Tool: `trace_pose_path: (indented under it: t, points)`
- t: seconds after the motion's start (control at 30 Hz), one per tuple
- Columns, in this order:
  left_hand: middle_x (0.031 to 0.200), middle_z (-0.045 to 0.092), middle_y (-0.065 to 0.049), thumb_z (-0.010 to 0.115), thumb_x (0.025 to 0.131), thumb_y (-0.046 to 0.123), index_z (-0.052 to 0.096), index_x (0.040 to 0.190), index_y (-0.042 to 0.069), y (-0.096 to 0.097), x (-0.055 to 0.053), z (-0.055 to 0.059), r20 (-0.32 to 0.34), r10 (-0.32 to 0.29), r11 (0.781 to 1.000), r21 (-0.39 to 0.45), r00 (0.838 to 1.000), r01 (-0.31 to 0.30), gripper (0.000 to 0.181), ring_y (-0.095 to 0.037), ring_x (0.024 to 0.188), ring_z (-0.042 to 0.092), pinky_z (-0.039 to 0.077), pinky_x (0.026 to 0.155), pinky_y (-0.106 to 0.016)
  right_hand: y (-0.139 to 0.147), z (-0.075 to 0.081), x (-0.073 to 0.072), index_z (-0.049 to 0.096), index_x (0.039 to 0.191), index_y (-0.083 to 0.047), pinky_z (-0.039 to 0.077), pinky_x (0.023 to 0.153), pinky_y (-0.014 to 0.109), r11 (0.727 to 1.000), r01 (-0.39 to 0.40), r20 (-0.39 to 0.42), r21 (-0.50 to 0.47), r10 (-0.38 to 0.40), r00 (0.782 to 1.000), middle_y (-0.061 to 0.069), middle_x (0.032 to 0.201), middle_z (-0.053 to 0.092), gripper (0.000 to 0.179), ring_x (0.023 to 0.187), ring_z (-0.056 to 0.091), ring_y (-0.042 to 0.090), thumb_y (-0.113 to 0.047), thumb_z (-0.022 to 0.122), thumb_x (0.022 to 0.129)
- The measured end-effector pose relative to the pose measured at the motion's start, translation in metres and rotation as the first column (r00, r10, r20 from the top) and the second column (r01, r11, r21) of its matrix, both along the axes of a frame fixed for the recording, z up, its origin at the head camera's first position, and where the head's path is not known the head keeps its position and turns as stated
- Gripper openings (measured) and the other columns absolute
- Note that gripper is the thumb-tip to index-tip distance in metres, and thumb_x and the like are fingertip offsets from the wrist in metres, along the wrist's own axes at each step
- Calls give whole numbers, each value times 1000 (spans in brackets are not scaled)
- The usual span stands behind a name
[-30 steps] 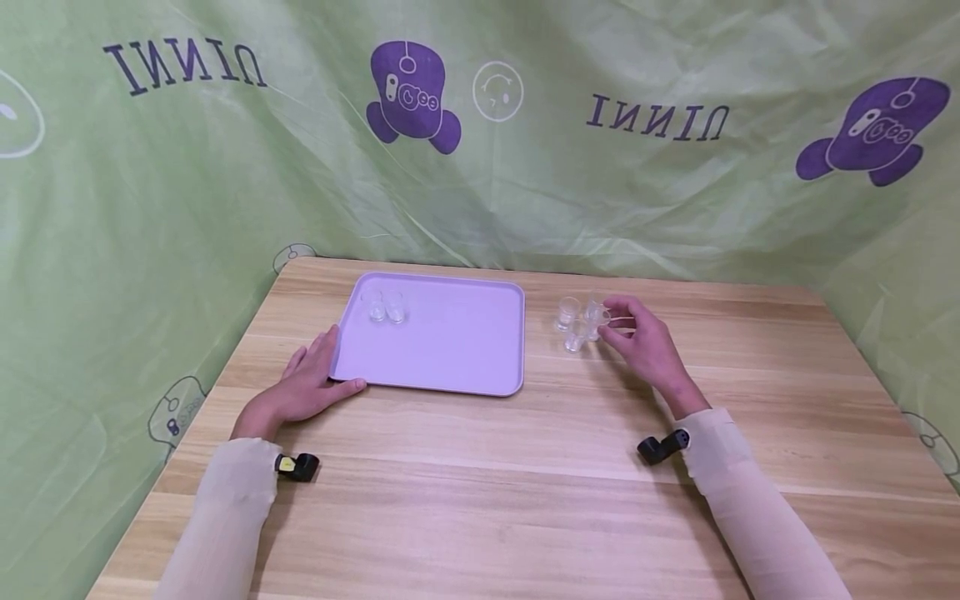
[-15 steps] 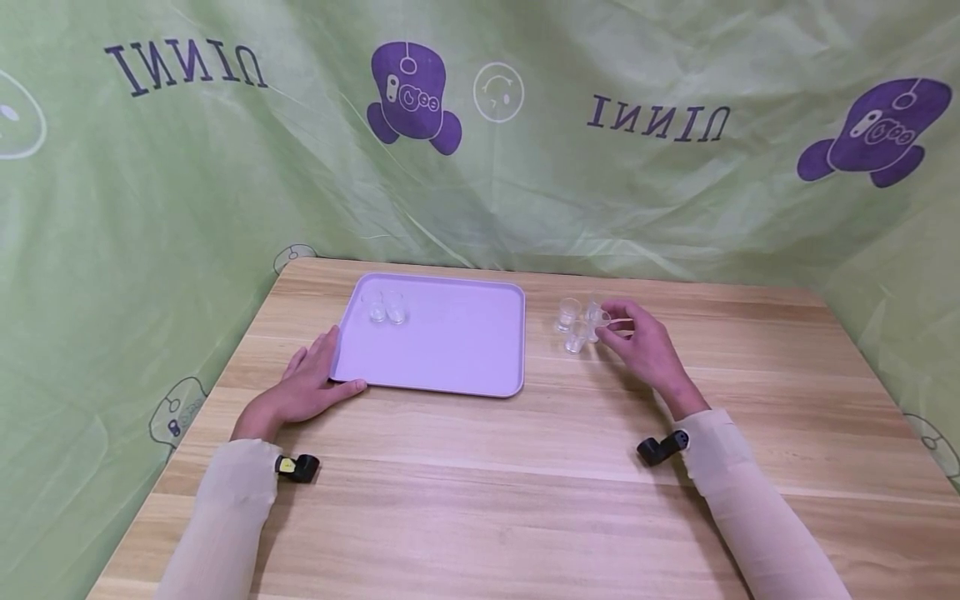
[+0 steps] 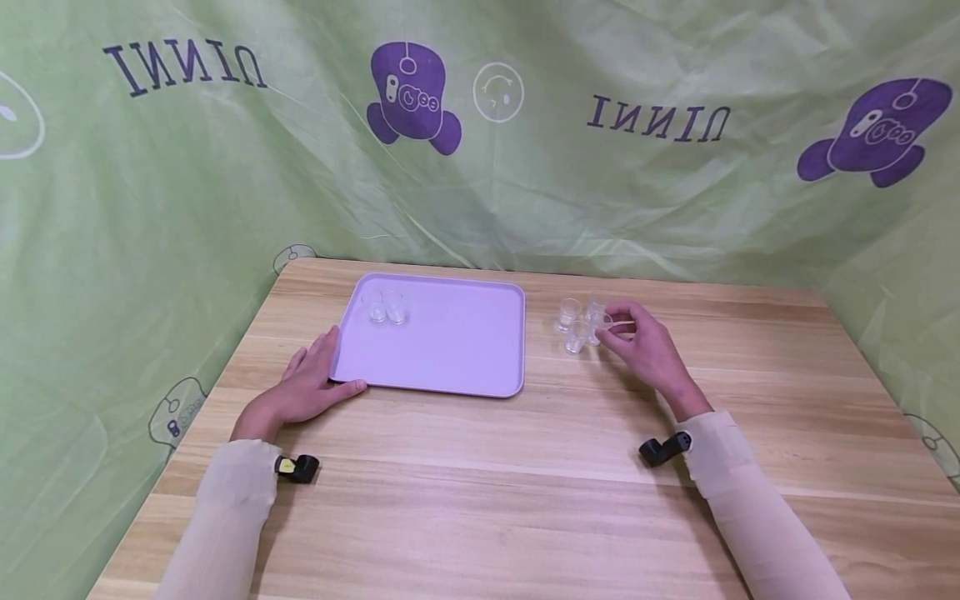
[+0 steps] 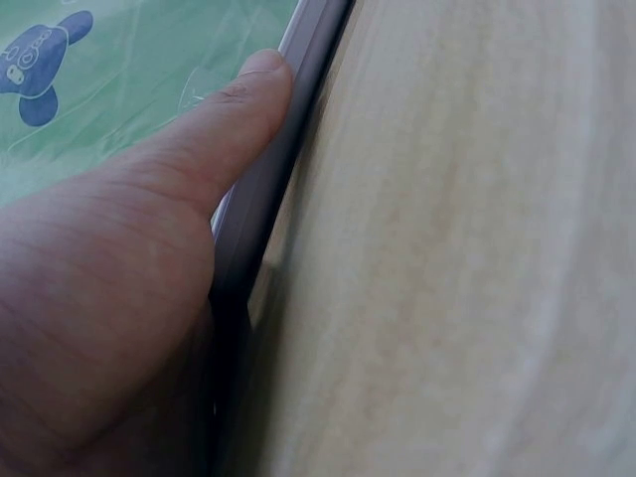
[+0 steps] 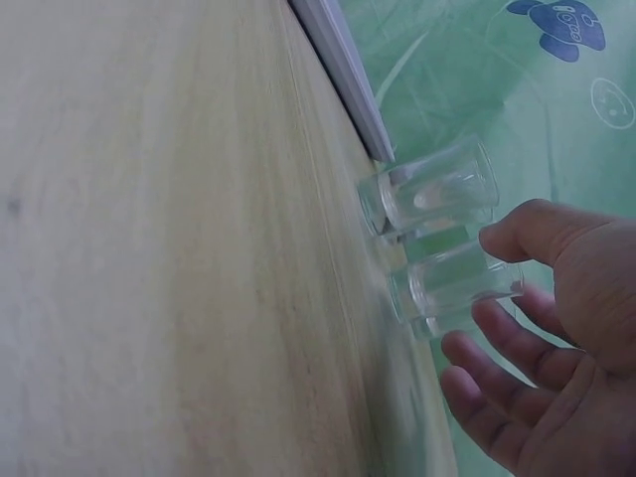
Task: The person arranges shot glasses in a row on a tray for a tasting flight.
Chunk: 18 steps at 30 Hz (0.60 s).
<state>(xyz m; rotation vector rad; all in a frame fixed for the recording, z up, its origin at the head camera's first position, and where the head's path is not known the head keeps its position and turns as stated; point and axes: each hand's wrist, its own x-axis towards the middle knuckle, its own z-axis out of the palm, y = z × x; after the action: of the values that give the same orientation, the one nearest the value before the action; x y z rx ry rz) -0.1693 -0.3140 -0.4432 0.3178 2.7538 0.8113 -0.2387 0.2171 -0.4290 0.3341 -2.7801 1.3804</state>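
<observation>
A light purple tray lies on the wooden table, with two clear shot glasses standing in its back left part. My left hand rests at the tray's front left corner, fingers along the left side, thumb against the front rim. Right of the tray, several clear shot glasses stand upright in a tight group. My right hand pinches one shot glass near its rim between thumb and fingers. Another shot glass stands close beside it.
Wooden tabletop stretches in front of the tray and to the right of the glasses. Behind the table hangs a green printed curtain, which also runs down both sides. Each sleeve cuff carries a small black camera.
At the glass group, my right hand has shifted only very slightly, and the back glass near its fingertips shows a little farther right. My left hand and the tray have stayed in place.
</observation>
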Motion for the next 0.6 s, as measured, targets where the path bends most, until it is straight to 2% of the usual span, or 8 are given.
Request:
trace_pose_path:
  t: [0.27, 0.6]
  points:
    - [168, -6, -26, 60, 100, 57, -13, 160, -3, -1, 0, -1, 2, 2, 1000, -5, 1000, -2, 111, -42, 154, -8, -9, 121, -54, -1, 1, 1, 52, 137, 3, 54, 97, 51, 1000, -23, 38, -1, 23, 999, 22, 129, 62, 44, 117, 63, 40, -15, 70, 101]
    - [168, -7, -26, 59, 100, 57, -13, 160, -3, 0, -1, 0, 4, 3, 1000, -2, 1000, -3, 111, -41, 154, -8, -10, 121, -54, 0, 0, 0, 53, 137, 2, 54, 96, 50, 1000, -5, 34, 12, 5, 999, 21, 126, 63, 45, 115, 64, 40, -17, 71, 101]
